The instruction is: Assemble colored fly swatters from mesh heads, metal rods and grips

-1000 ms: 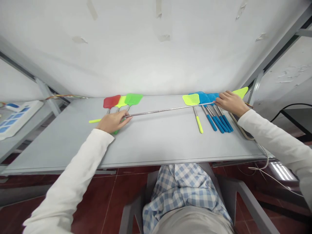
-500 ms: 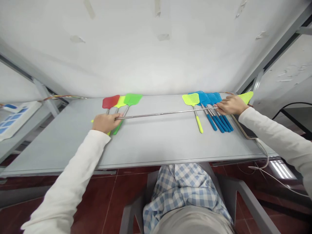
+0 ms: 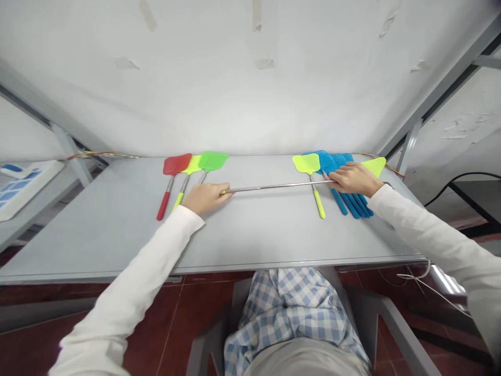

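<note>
Both my hands are closed on one yellow fly swatter, held sideways above the table with its thin metal rod (image 3: 279, 185) stretched between them. My left hand (image 3: 207, 197) wraps the handle end, where a bit of yellow shows. My right hand (image 3: 354, 178) grips near the head, and the yellow head (image 3: 374, 166) sticks out beyond it. Behind my left hand lie a red swatter (image 3: 177, 164), a yellow swatter (image 3: 192, 164) and a green swatter (image 3: 213, 160), its handle hidden. By my right hand are another yellow swatter (image 3: 307, 163) and several blue swatters (image 3: 345, 201), partly covered.
The grey table (image 3: 250, 240) stands against a white wall (image 3: 235, 104). Thin coloured wires (image 3: 104, 154) run along its back edge. A white tray with blue compartments (image 3: 27, 185) is at far left. A white cable (image 3: 415, 277) hangs at right.
My hands have come closer together, the left moving right and the right slightly left, and the rod between them is shorter. The red swatter's handle is now uncovered.
</note>
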Motion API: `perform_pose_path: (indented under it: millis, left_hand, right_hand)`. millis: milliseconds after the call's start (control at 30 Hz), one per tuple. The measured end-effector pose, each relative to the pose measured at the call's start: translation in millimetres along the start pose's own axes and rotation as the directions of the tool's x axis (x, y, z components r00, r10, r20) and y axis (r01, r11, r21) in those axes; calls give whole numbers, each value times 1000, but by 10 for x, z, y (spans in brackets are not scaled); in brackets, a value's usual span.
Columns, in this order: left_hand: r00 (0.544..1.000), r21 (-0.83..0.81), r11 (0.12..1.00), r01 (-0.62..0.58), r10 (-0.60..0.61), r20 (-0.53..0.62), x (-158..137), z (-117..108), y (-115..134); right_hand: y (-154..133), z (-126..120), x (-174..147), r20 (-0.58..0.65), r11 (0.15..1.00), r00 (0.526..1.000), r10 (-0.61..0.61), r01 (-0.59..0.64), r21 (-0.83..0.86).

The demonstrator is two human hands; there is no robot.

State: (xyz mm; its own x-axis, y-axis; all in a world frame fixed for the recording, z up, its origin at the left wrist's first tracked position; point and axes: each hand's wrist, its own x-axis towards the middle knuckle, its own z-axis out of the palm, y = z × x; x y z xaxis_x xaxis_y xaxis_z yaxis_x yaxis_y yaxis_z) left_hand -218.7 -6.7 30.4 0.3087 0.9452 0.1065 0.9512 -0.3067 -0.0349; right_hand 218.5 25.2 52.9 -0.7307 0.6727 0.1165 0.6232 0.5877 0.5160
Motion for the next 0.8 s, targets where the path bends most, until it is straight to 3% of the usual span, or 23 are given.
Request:
perform_pose_path:
  millis: [167,400,500,700,800]
  left_hand:
    - [1000,19,1000,-3,4,-16,-78,-31,-198]
    - [995,123,989,82,-74,-62,-98,-58,-76]
    - [999,137,990,27,-23,-34,-49,-66,194]
    - [989,36,989,-145,144,46,185,50,1022]
    - [988,-17,989,-145,145,44,240,129,1162]
  right_hand:
    - [124,-97,-53,-88,994,990,-112,112,-10]
    - [97,42,-42,62,999,997,-45,45,13]
    - [-85,-32,75,56,998,997,-54,51,48]
    - [-659,-324,631,73,986,987,-140,132,106]
    - [-756,-380,778,121,988,984,-132,121,95]
